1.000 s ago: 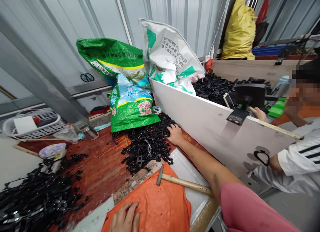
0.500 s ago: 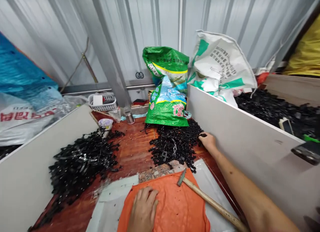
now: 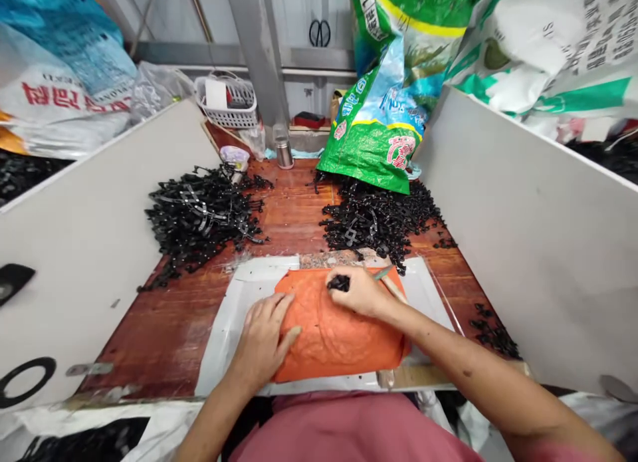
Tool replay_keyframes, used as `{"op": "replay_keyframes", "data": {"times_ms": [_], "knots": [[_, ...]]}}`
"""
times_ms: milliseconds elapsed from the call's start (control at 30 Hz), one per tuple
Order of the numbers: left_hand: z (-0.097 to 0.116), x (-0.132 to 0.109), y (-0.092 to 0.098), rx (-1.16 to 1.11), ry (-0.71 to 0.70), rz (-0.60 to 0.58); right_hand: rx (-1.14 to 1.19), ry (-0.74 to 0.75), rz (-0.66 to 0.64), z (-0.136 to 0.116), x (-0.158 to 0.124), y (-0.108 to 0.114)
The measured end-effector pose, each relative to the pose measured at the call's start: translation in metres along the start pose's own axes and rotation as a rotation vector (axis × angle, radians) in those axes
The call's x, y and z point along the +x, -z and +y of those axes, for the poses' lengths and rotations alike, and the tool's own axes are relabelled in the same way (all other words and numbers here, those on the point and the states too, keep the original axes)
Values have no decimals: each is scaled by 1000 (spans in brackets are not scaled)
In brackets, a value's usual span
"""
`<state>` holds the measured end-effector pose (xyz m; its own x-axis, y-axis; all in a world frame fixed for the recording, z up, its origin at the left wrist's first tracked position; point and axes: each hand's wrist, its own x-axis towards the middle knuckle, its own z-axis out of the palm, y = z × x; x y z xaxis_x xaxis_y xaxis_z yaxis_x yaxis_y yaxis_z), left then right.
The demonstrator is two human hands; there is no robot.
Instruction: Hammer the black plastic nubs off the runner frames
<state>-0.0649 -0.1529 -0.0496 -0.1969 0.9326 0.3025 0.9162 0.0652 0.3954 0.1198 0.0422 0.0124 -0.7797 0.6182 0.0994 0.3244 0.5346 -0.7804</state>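
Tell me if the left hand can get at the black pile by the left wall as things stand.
Probably yes: the left hand lies open on the orange cloth, holding nothing, and only bare wooden tabletop lies between it and the left black pile.

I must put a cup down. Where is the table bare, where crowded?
Bare: the strip between the left pile and right pile; the patch between the white board and left panel. Crowded: the orange cloth, with left hand and right hand holding a black piece.
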Motion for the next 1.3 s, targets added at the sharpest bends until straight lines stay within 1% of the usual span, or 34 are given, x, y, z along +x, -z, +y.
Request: {"op": "replay_keyframes", "data": {"times_ms": [67,133,233,333,433,533,600,667,733,833,867,900,933,1000,1067,1100,1133,1167,1233,1300], "knots": [[-4,-20,-1,83,-3,-61,-37,51,-46,-11,-4,-18],[-7,-31,-3,117,24,-66,-75,104,-65,-17,-7,-30],[-9,-34,-4,113,30,-62,-159,154,-70,-23,-9,-43],[-6,-29,-3,103,45,-44,-279,204,-79,-24,-13,-47],[2,-21,-1,85,85,3,-251,255,-48,-19,-19,-38],[12,-13,0,57,73,7,-203,273,57,-9,-29,-18],[18,-8,-1,39,53,-9,-250,274,126,-3,-40,-7],[23,-4,-4,37,33,-11,-325,282,152,-1,-53,-3],[27,-4,-6,52,-12,-5,-395,319,87,-3,-64,-6],[32,-8,-6,73,-110,-16,-489,401,-117,-5,-77,-12],[33,-10,-5,70,-138,-16,-526,415,-159,-3,-79,-13],[34,-13,-3,59,-158,-9,-564,411,-167,-1,-81,-12],[35,-16,0,41,-173,5,-601,386,-140,3,-82,-9],[35,-21,6,-12,-182,48,-651,316,-16,10,-84,0],[32,-25,11,-63,-152,102,-665,272,101,13,-86,7],[29,-26,13,-78,-118,135,-661,272,126,11,-86,8],[24,-26,15,-81,-72,172,-653,290,123,8,-86,6],[19,-27,17,-73,-21,208,-643,321,94,4,-86,3],[6,-26,18,-32,75,250,-622,407,-18,-5,-85,-10],[-7,-25,19,12,134,229,-619,487,-155,-12,-82,-25]]}}
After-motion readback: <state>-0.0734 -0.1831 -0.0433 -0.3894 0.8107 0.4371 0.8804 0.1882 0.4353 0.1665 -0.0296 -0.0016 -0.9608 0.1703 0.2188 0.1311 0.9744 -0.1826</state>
